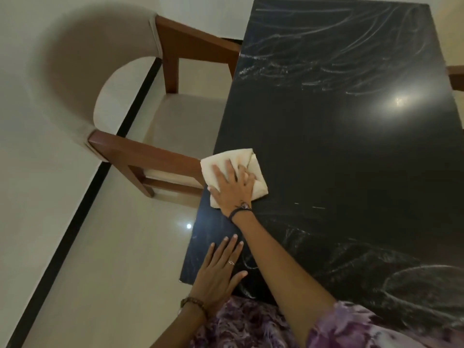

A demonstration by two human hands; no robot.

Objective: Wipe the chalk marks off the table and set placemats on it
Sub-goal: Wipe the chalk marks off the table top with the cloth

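Two hands are on the bench (339,151) in the head view, the only one I have. My right hand (232,187) lies flat on the folded cloth (258,169) at the left edge, fingers (218,173) spread and pressing, not clenched; my left hand (218,270) rests open near the front corner, holding nothing. Chalk marks (313,59) remain across the far end and near the front right; the middle band looks clean. I judge overlapping strokes with steady pressure best, refolding the cloth when loaded. No placemats are visible. A chair (130,146) stands beside the bench on a pale glossy floor (75,247).
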